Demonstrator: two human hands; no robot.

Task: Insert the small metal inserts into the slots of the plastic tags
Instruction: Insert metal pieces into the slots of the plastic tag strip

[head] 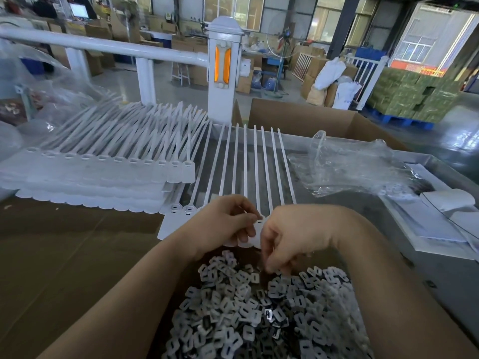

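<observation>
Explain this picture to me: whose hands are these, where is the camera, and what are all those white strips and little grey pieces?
There is no machine here. A person wears the camera on their head, so you look down at their own hands. The left hand pinches the head of a white plastic tag. The right hand reaches its fingers into a heap of small metal inserts, apparently picking one. A sheet of joined tags lies behind, more stacked tags at left, and a clear plastic bag at right.

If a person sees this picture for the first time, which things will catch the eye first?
First, the heap of small metal inserts at the bottom centre, with the right hand reaching into it. Just above, the left hand pinches a white plastic tag. Behind them, to the left, lies a wide stack of white tags with long straps.
</observation>
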